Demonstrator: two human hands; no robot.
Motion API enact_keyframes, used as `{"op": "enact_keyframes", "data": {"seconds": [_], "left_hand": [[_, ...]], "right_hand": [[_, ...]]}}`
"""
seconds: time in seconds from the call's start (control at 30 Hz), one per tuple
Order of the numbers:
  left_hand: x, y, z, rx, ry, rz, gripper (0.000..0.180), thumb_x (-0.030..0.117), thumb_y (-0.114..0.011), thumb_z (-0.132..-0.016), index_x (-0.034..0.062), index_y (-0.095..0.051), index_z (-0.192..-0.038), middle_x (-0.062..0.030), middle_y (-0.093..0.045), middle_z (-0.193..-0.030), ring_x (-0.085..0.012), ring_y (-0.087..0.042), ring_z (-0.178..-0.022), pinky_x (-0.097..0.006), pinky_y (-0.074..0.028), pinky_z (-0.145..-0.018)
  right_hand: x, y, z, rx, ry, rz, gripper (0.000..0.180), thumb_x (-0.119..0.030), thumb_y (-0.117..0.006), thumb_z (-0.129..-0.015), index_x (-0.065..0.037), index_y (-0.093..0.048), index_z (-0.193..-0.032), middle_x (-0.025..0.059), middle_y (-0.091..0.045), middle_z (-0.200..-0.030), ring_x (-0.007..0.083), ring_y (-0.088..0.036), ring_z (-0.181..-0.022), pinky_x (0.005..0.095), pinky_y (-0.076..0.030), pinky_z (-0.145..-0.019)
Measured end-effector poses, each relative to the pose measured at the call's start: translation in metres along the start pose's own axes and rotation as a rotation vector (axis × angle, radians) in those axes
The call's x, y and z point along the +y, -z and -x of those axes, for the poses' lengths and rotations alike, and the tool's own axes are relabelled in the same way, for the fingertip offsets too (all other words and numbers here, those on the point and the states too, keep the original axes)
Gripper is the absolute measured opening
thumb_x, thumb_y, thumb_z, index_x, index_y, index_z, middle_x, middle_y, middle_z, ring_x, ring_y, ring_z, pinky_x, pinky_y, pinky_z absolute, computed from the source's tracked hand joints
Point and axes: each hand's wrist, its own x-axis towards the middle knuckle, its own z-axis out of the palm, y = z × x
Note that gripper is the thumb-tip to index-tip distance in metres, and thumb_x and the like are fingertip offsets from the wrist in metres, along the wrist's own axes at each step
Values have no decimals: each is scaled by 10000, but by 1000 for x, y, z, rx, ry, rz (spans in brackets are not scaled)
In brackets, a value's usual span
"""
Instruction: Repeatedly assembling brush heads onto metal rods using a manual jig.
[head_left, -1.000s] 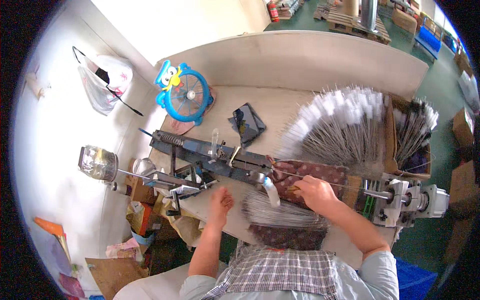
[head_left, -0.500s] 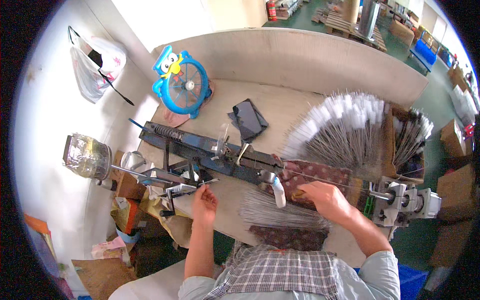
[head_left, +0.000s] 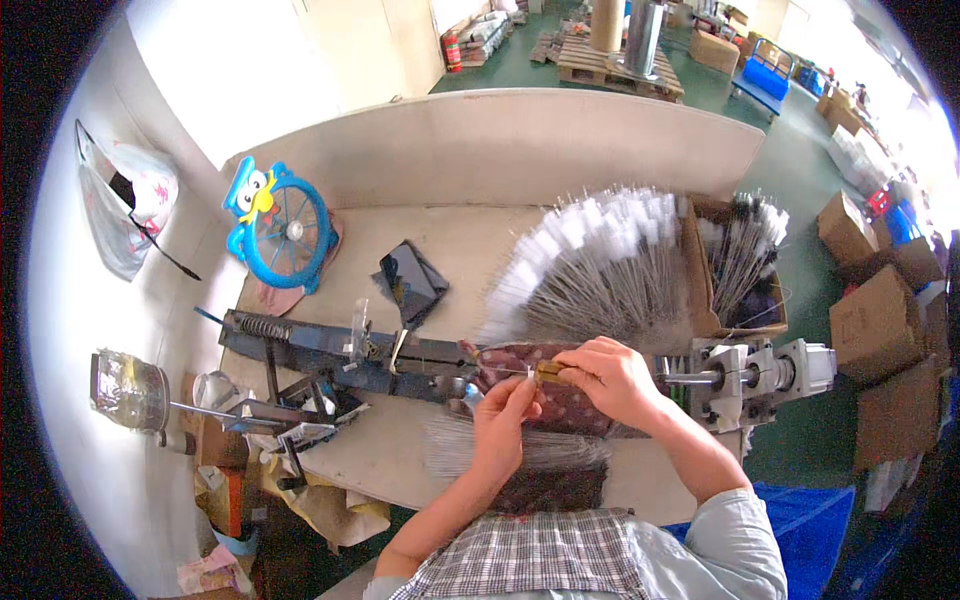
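In front of me, my left hand (head_left: pixel 507 412) is closed in a pinch at a thin wire end with a small pale tip; what exactly lies between its fingers is too small to make out. Right beside it, my right hand (head_left: pixel 608 380) grips a small brass-coloured tool (head_left: pixel 549 372), its tip close to the left fingertips. Both hands are above a maroon dotted cloth (head_left: pixel 575 418). Left of them runs a long dark metal machine bed (head_left: pixel 310 358). A bundle of thin straight wires (head_left: pixel 455 445) lies on the near side, by my left forearm.
Many white-tipped wire brushes (head_left: pixel 600 250) fan out behind my hands, beside a cardboard box (head_left: pixel 703 270) of darker ones. A spindle unit (head_left: pixel 765 372) stands at the right. A blue duck-shaped fan (head_left: pixel 285 235), a dark folded sheet (head_left: pixel 410 283) and a crank (head_left: pixel 292 465) are to the left.
My left hand has left the crank mechanism and moved right, up to my right hand. The right hand has lifted slightly with the brass-coloured tool. The whole view has shifted.
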Motion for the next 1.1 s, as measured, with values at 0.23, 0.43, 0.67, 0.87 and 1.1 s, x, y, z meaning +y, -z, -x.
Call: {"op": "enact_keyframes", "data": {"seconds": [0.23, 0.43, 0.67, 0.87, 1.1], "left_hand": [[-17, -10, -9, -27, -48, -148, 138, 123, -588, -883, -5, -616, -925, -69, -638, -810, -101, -561, -672, -228, -444, -601], [-21, -18, -11, 29, -17, -133, 127, 133, -595, -880, 27, -624, -944, -25, -624, -799, -63, -535, -650, -200, -429, -591], [11, -4, 0, 219, -9, 89, 122, 160, -600, -878, 42, -614, -904, -40, -612, -767, -74, -526, -600, -208, -426, -554], [16, -1, -1, 166, 85, 126, 148, 190, -583, -894, 43, -582, -900, -42, -597, -741, -104, -522, -569, -237, -419, -537], [16, 7, -1, 112, 60, 89, 180, 208, -556, -913, 31, -583, -917, -58, -609, -754, -95, -558, -631, -212, -442, -560]], "right_hand": [[10, 21, 8, -74, -205, -265, 198, -147, -652, -784, -13, -661, -930, 137, -642, -812, 282, -616, -780, 336, -490, -711], [13, 27, 12, -114, -163, -300, 197, -143, -653, -782, -9, -660, -926, 138, -639, -801, 284, -613, -774, 340, -485, -709], [0, 10, -6, 90, 198, 121, 189, -129, -691, -710, -62, -669, -885, 61, -634, -769, 240, -590, -722, 343, -484, -678], [-7, -37, -34, 39, 132, 394, 67, -170, -577, -718, -105, -588, -724, 24, -548, -697, 215, -570, -808, 334, -463, -709], [-18, -32, -34, -145, -7, 94, 186, -199, -603, -790, -39, -660, -865, 125, -644, -814, 294, -604, -788, 379, -486, -701]]}}
